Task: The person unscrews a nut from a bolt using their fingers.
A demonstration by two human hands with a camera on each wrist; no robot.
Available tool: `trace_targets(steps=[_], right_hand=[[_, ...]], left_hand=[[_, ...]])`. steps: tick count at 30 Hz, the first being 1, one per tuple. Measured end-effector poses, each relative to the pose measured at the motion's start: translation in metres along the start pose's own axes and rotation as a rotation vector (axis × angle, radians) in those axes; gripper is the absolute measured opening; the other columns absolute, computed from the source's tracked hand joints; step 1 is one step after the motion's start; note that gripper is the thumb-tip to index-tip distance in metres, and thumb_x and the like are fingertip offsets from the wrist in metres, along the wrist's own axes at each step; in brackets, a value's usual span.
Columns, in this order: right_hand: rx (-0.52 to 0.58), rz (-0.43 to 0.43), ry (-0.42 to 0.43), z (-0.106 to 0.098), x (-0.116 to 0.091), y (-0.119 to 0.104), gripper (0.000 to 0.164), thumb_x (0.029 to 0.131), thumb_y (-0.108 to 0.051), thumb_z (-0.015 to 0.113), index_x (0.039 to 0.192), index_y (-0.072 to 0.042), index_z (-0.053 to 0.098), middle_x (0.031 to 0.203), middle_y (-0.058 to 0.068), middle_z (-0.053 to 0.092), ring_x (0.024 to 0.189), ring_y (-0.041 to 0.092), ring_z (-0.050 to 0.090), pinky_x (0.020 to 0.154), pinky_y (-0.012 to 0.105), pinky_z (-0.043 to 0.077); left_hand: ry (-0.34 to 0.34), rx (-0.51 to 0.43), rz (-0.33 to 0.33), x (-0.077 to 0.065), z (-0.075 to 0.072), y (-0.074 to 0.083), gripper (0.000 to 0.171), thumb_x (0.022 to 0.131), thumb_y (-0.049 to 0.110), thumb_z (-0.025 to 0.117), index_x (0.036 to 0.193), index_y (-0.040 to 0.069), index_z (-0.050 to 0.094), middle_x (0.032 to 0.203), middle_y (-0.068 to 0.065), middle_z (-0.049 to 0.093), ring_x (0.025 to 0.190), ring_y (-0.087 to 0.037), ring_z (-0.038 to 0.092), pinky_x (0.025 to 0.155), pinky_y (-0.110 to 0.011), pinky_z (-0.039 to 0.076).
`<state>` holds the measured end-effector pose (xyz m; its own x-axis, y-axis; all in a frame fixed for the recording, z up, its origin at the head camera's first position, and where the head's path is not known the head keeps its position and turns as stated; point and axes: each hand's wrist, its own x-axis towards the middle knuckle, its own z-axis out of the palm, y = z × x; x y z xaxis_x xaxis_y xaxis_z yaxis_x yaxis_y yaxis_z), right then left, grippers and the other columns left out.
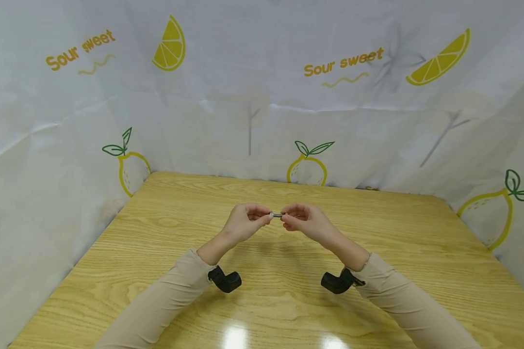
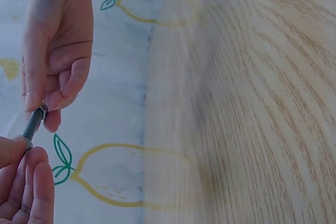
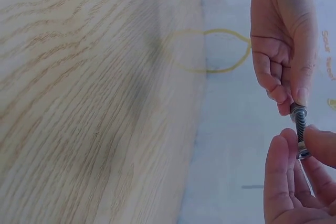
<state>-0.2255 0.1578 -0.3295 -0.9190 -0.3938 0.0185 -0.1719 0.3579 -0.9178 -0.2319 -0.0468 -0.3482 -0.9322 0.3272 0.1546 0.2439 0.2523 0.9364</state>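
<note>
Between my two hands is a metal bolt [image 1: 277,215], its threaded shank [image 2: 32,125] bare in the middle and a wider metal piece at each end. My left hand [image 1: 243,224] pinches one end between thumb and fingers. At the opposite end, the thumb and fingers of my right hand [image 1: 310,224] pinch the wider, nut-like piece [image 3: 303,149]. Both hands are raised over the wooden table, fingertips facing each other with a short gap. In the right wrist view the bolt [image 3: 300,121] stands nearly upright, and the fingertips partly hide both of its ends.
The light wooden table [image 1: 262,300] spreads beneath both forearms. A white cloth [image 1: 227,121] printed with lemons and lettering hangs behind it and along the sides. Each wrist carries a black camera mount [image 1: 225,279], held above the table top.
</note>
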Motion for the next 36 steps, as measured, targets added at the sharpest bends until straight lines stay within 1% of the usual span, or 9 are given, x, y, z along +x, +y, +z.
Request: trace_targets(steps=[4, 6, 12, 19, 22, 25, 27, 32, 36], right_hand=[[0.0, -0.018, 0.014, 0.0002, -0.0008, 0.0, 0.027, 0.092, -0.011, 0.059, 0.114, 0.004, 0.056, 0.115, 0.026, 0.057, 0.099, 0.032, 0.065, 0.089, 0.048, 0.051], [-0.013, -0.022, 0.026, 0.0003, -0.0012, 0.0004, 0.027, 0.091, -0.01, 0.06, 0.114, 0.002, 0.056, 0.117, 0.024, 0.056, 0.101, 0.035, 0.063, 0.089, 0.048, 0.051], [-0.065, -0.024, 0.071, 0.0009, -0.001, 0.0023, 0.027, 0.089, -0.014, 0.064, 0.112, -0.001, 0.059, 0.113, 0.016, 0.06, 0.097, 0.021, 0.064, 0.086, 0.037, 0.052], [-0.029, -0.044, 0.075, 0.0003, -0.0016, 0.0018, 0.028, 0.092, -0.021, 0.061, 0.11, 0.0, 0.06, 0.107, 0.018, 0.063, 0.1, 0.03, 0.063, 0.091, 0.046, 0.05], [-0.037, -0.038, 0.08, 0.0008, -0.0006, 0.0017, 0.028, 0.091, -0.018, 0.062, 0.112, 0.0, 0.06, 0.111, 0.018, 0.062, 0.099, 0.024, 0.063, 0.091, 0.042, 0.051], [-0.051, -0.018, 0.084, 0.0012, 0.0003, 0.0018, 0.031, 0.09, -0.015, 0.063, 0.117, 0.0, 0.059, 0.117, 0.017, 0.061, 0.1, 0.019, 0.062, 0.089, 0.036, 0.052], [-0.062, -0.009, 0.089, 0.0013, 0.0007, 0.0019, 0.033, 0.089, -0.014, 0.064, 0.119, 0.0, 0.059, 0.119, 0.017, 0.061, 0.103, 0.021, 0.062, 0.088, 0.034, 0.052], [-0.09, -0.01, 0.101, 0.0009, 0.0008, 0.0022, 0.033, 0.087, -0.014, 0.066, 0.116, 0.001, 0.062, 0.119, 0.017, 0.062, 0.11, 0.029, 0.06, 0.088, 0.036, 0.052], [-0.086, -0.016, 0.107, 0.0012, 0.0003, 0.0013, 0.03, 0.086, -0.012, 0.067, 0.113, 0.001, 0.063, 0.117, 0.018, 0.062, 0.11, 0.03, 0.061, 0.087, 0.036, 0.053]], left_hand=[[-0.001, -0.002, 0.002, 0.0004, 0.0001, -0.0001, 0.02, 0.09, 0.012, 0.062, 0.105, 0.0, 0.067, 0.099, -0.022, 0.069, 0.092, -0.036, 0.065, 0.071, -0.025, 0.053], [0.0, -0.002, 0.002, 0.0005, 0.0002, 0.0, 0.02, 0.09, 0.012, 0.063, 0.105, 0.0, 0.067, 0.098, -0.02, 0.069, 0.092, -0.035, 0.066, 0.071, -0.025, 0.053], [-0.001, -0.001, 0.005, 0.0002, 0.0002, 0.0002, 0.021, 0.089, 0.013, 0.063, 0.105, 0.0, 0.067, 0.097, -0.02, 0.069, 0.09, -0.034, 0.066, 0.07, -0.024, 0.052], [-0.003, -0.001, 0.007, 0.0, 0.0, 0.0007, 0.021, 0.09, 0.014, 0.063, 0.105, 0.0, 0.067, 0.097, -0.019, 0.069, 0.09, -0.033, 0.066, 0.075, -0.031, 0.054], [-0.007, -0.007, 0.007, -0.0001, -0.0001, 0.0005, 0.021, 0.09, 0.013, 0.063, 0.105, -0.001, 0.067, 0.099, -0.022, 0.069, 0.091, -0.035, 0.065, 0.076, -0.035, 0.054], [-0.009, -0.006, 0.007, 0.0, -0.0004, -0.0001, 0.021, 0.09, 0.012, 0.062, 0.105, -0.001, 0.067, 0.099, -0.023, 0.068, 0.091, -0.036, 0.065, 0.075, -0.033, 0.054], [-0.009, -0.004, 0.007, 0.0001, -0.0006, -0.0006, 0.021, 0.09, 0.012, 0.062, 0.105, -0.001, 0.067, 0.1, -0.024, 0.068, 0.091, -0.036, 0.065, 0.073, -0.03, 0.054], [-0.008, -0.004, 0.008, 0.0006, -0.0007, -0.0013, 0.02, 0.09, 0.012, 0.062, 0.105, -0.001, 0.067, 0.098, -0.023, 0.068, 0.091, -0.037, 0.065, 0.071, -0.027, 0.054], [0.002, 0.0, -0.011, 0.0008, -0.0003, -0.0007, 0.02, 0.089, 0.013, 0.063, 0.104, 0.0, 0.068, 0.096, -0.019, 0.07, 0.088, -0.031, 0.067, 0.071, -0.026, 0.053]])
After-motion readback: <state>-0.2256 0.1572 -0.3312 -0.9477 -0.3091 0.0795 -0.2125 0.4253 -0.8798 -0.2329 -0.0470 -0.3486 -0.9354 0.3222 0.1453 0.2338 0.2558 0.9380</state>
